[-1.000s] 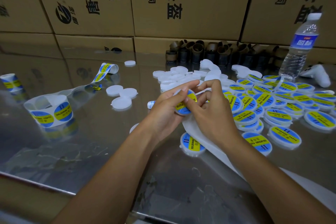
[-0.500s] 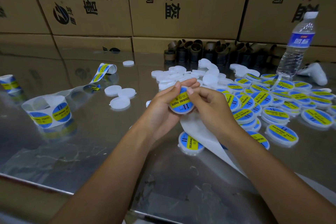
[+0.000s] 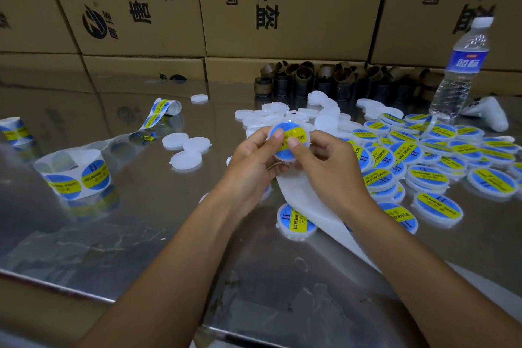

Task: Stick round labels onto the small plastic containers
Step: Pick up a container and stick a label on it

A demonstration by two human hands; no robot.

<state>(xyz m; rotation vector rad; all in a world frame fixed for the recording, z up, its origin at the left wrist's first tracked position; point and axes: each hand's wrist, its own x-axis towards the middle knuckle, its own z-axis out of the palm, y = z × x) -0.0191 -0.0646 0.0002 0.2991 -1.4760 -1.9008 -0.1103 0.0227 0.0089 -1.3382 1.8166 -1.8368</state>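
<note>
the left hand (image 3: 254, 161) and right hand (image 3: 327, 164) are both curled round one small round container (image 3: 284, 153), held just above the table between them. the fingers cup its rim from behind and both thumbs lie on its face. the thumbs press on a blue and yellow label (image 3: 291, 129) that already covers the lid, so the step in hand looks like the smoothing down, with the sticking itself done. i judge the next move calls for a firm rub out to the label's edge so nothing lifts, then setting this one among the finished pile (image 3: 423, 155) on the right and reaching for a blank. the container is a shallow disc of milky, slightly see-through plastic. the label is glossy and printed, round to match the lid. under the wrists a strip of white backing paper (image 3: 316, 215), smooth and limp, runs toward the near edge and touches a labelled container (image 3: 295, 222) lying flat. just beyond the hands is a heap of unlabelled containers (image 3: 285, 114), and three loose blanks (image 3: 186, 150) sit apart to the left. farther left stands a label roll (image 3: 76, 175), its tail uncoiled across the steel table (image 3: 141, 248), which is shiny, scuffed and mirror-like. a clear ribbed water bottle (image 3: 460, 70) and brown cardboard boxes (image 3: 282, 3) stand at the back.
</note>
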